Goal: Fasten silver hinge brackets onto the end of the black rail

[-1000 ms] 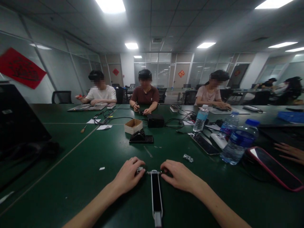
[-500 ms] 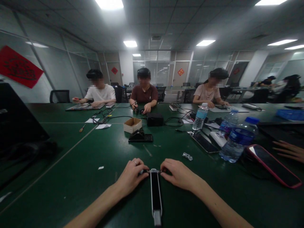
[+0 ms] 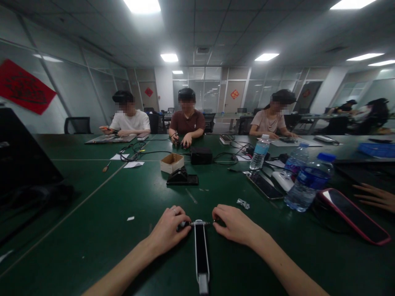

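On the green table in front of me lies a long, narrow tool with a white frame, a black middle and a grey near end. A thin metal crossbar runs across its far end. My left hand pinches a small dark piece at the crossbar's left end. Just off the right end, my right hand has its fingers closed around a small dark piece, mostly hidden by them. A narrow gap shows between that hand and the bar.
Ahead are a black stand and an open cardboard box. A small silvery part lies right of centre. Water bottles, a phone and a red-edged device crowd the right, near another person's hand.
My right hand has shifted slightly right, away from the crossbar, leaving its right end bare. My left hand stays at the left end, and the tool has barely moved.
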The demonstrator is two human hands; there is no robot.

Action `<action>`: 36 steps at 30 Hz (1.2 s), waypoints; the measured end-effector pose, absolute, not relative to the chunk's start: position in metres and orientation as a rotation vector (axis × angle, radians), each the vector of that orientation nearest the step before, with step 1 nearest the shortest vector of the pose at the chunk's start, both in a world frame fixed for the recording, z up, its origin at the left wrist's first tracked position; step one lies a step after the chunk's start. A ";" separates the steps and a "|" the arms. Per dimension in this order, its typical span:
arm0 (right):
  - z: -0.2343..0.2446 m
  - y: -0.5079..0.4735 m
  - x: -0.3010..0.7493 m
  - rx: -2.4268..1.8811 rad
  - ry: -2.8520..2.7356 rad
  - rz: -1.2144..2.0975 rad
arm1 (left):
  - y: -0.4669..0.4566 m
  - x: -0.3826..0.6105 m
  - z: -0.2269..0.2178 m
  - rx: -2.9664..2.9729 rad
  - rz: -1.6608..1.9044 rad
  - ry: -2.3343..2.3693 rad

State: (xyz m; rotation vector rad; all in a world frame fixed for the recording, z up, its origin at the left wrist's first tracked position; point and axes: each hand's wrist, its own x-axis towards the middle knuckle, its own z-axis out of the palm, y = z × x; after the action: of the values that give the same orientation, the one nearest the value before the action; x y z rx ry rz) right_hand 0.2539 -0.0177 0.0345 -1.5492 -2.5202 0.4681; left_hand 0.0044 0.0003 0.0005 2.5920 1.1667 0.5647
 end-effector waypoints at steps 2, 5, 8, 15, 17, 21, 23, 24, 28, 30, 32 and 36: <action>0.036 -0.017 0.254 -1.593 -2.537 0.435 | 0.000 0.005 0.002 2.607 0.548 1.172; 0.037 -0.018 0.255 -1.607 -2.560 0.398 | -0.002 0.006 0.005 2.618 0.542 1.190; 0.038 -0.018 0.256 -1.614 -2.562 0.401 | -0.003 0.006 0.007 2.618 0.535 1.214; 0.038 -0.018 0.256 -1.619 -2.576 0.371 | -0.005 0.004 0.014 2.658 0.434 1.273; 0.038 -0.018 0.256 -1.608 -2.582 0.367 | -0.005 0.003 0.015 2.662 0.410 1.278; 0.041 -0.020 0.256 -1.599 -2.556 0.412 | -0.004 0.001 0.018 2.654 0.371 1.300; 0.041 -0.020 0.256 -1.603 -2.542 0.422 | -0.003 -0.001 0.020 2.636 0.349 1.321; 0.041 -0.020 0.256 -1.606 -2.537 0.426 | -0.002 -0.002 0.020 2.621 0.335 1.333; 0.039 -0.019 0.256 -1.576 -2.527 0.418 | 0.004 -0.009 0.020 2.580 0.306 1.387; 0.039 -0.018 0.255 -1.550 -2.533 0.409 | 0.006 -0.012 0.018 2.589 0.337 1.377; 0.040 -0.019 0.254 -1.539 -2.547 0.417 | 0.006 -0.012 0.016 2.600 0.387 1.333; 0.041 -0.021 0.254 -1.520 -2.571 0.449 | 0.005 -0.009 0.012 2.633 0.450 1.244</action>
State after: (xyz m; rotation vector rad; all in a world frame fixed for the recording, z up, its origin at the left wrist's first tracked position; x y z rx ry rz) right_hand 0.2537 -0.0206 0.0413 -1.5201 -2.5707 0.4493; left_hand -0.0087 0.0050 0.0122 2.6330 1.2443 0.4499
